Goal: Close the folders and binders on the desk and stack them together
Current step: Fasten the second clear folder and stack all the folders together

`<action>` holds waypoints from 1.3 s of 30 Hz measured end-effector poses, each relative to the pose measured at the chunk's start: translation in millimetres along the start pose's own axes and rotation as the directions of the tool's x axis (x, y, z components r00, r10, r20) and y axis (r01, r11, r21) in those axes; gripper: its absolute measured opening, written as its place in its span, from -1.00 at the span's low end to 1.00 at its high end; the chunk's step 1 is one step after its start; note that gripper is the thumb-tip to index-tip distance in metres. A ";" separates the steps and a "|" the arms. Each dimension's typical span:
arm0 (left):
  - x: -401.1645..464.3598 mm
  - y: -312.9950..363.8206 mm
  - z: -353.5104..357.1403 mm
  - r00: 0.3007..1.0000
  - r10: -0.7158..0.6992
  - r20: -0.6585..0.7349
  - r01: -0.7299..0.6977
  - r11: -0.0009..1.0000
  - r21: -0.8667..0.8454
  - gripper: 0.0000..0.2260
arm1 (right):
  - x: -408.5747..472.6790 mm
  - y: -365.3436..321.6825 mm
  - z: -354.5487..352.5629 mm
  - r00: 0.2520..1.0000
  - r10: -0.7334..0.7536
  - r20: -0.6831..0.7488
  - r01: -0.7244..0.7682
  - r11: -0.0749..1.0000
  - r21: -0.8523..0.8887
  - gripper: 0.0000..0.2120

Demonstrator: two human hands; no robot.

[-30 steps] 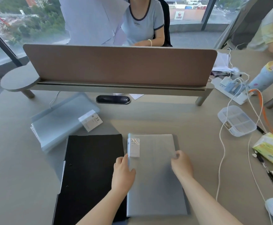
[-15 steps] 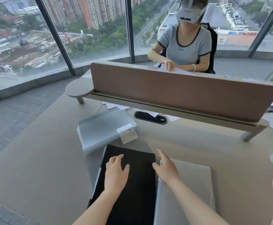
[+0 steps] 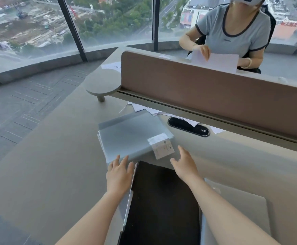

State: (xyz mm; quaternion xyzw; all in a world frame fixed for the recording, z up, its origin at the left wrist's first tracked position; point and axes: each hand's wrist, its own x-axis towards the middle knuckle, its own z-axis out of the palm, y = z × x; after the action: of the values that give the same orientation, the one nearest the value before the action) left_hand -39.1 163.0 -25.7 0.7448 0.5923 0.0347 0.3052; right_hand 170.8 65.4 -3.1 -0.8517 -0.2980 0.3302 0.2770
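Observation:
A pale blue translucent folder [image 3: 130,137] lies shut on the desk, a white label marked 20 [image 3: 162,146] at its right corner. Just in front of it lies a black binder [image 3: 161,200], shut, and right of that a grey folder [image 3: 246,209], partly hidden by my right arm. My left hand [image 3: 120,174] is open, fingertips at the blue folder's near edge. My right hand [image 3: 184,164] is open too, hovering just right of the label, above the black binder's far corner. Neither hand holds anything.
A brown divider screen [image 3: 206,91] on a raised shelf [image 3: 100,82] crosses the desk behind the folders. A black cable port [image 3: 188,126] and loose papers [image 3: 144,107] lie under it. A person sits opposite handling a sheet. The desk's left edge drops to the floor.
Both hands have left the grey folder, passed over the black binder and reached forward to the blue folder. My view has swung left and up.

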 end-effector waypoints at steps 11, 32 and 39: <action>38.6 -31.8 7.0 0.992 -0.117 0.056 0.114 0.992 0.050 -0.54 | 64.2 -23.0 16.2 0.997 0.078 -0.008 -0.078 0.997 -0.006 -0.41; 35.7 -36.2 -11.5 0.977 -0.210 -0.044 0.196 0.956 -0.218 -0.54 | 70.9 -45.7 19.0 0.967 0.118 -0.227 -0.029 0.933 0.360 -0.83; 31.0 -42.6 -34.3 0.953 -0.271 -0.137 0.193 0.890 -0.414 -0.57 | 56.7 -71.2 15.8 0.971 0.011 -0.238 0.106 0.875 0.472 -0.91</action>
State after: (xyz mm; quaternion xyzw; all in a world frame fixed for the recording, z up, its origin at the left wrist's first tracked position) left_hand -80.8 210.0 -28.5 0.5844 0.6845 0.1879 0.3931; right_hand 170.4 156.6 12.1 -0.7812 -0.1929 0.2847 0.5210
